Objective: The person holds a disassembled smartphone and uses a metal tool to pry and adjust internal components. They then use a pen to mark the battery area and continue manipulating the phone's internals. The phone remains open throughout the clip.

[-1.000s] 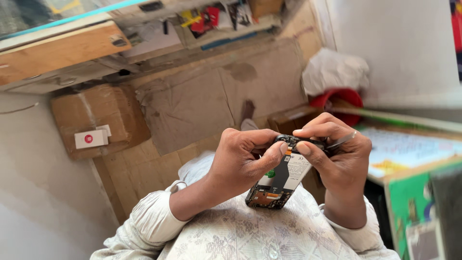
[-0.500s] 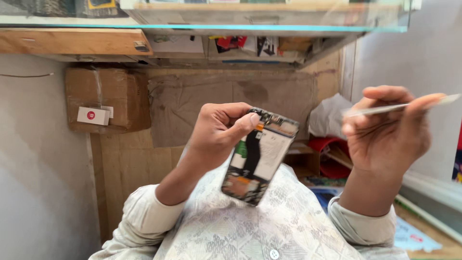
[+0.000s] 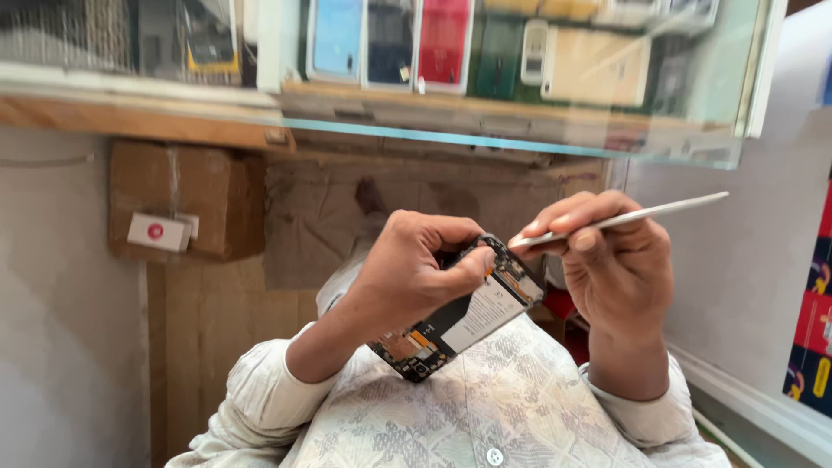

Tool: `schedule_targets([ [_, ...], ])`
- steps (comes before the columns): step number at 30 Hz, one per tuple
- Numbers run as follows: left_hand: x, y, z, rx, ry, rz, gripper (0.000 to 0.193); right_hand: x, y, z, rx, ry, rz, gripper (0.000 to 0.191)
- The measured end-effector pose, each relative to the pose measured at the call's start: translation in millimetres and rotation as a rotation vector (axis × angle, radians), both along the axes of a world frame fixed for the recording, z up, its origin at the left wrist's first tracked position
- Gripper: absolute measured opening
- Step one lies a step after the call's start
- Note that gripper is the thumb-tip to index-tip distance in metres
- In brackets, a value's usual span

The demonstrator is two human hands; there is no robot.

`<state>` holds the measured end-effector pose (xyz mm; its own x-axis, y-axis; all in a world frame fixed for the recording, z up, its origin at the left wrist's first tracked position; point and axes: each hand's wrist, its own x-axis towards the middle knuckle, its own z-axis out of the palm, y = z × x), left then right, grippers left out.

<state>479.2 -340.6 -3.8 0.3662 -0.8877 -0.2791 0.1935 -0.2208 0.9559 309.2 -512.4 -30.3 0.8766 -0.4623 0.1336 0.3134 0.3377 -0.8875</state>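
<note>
Phone: one opened phone [image 3: 458,319], back cover off, is held tilted between the two hands, its white battery label and circuit boards turned toward the camera.
Left hand: the left hand [image 3: 412,273] is closed around the upper half of the phone, thumb pressed across its edge.
Right hand: the right hand [image 3: 617,260] is closed on one thin metal tool [image 3: 626,218], pinched between thumb and fingers; the tool's near end is seen just beside the phone's top corner, though contact cannot be told.
Sleeves: two pale patterned sleeves [image 3: 260,390] are seen below the hands.
Box: one brown cardboard box [image 3: 186,201] is set to the left of the left hand, with one small white label [image 3: 159,232] bearing a red dot.
Display: above both hands, one glass case [image 3: 520,78] is stocked with flat packages, among them one light blue, one dark, one red, one green.
Poster: far right of the right hand, part of one dark, red and yellow poster [image 3: 815,329] is seen.
</note>
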Motion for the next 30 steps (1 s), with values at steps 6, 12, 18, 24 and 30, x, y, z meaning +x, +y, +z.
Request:
schedule_targets([
  [6,99.1,-15.7,17.3,-0.088,-0.087,-0.037,0.017,95.0,-6.0,19.0,-0.012,0.025,-0.029,0.018],
  [12,184.7,-13.1,21.5,-0.092,-0.086,-0.120,0.018,170.9,-16.1,23.8,0.008,0.039,0.051,0.019],
  [18,229.6,-16.2,18.1,-0.065,-0.089,-0.130,0.019,213.4,-19.7,16.0,-0.048,0.106,0.071,0.019],
  [24,237.5,-24.2,16.3,-0.088,-0.085,-0.102,0.020,229.9,-34.7,24.5,-0.053,0.189,0.092,0.020],
  [30,224.1,-41.2,23.1,-0.060,-0.095,-0.067,0.020,222.3,-41.6,44.2,-0.342,0.223,-0.001,0.018],
])
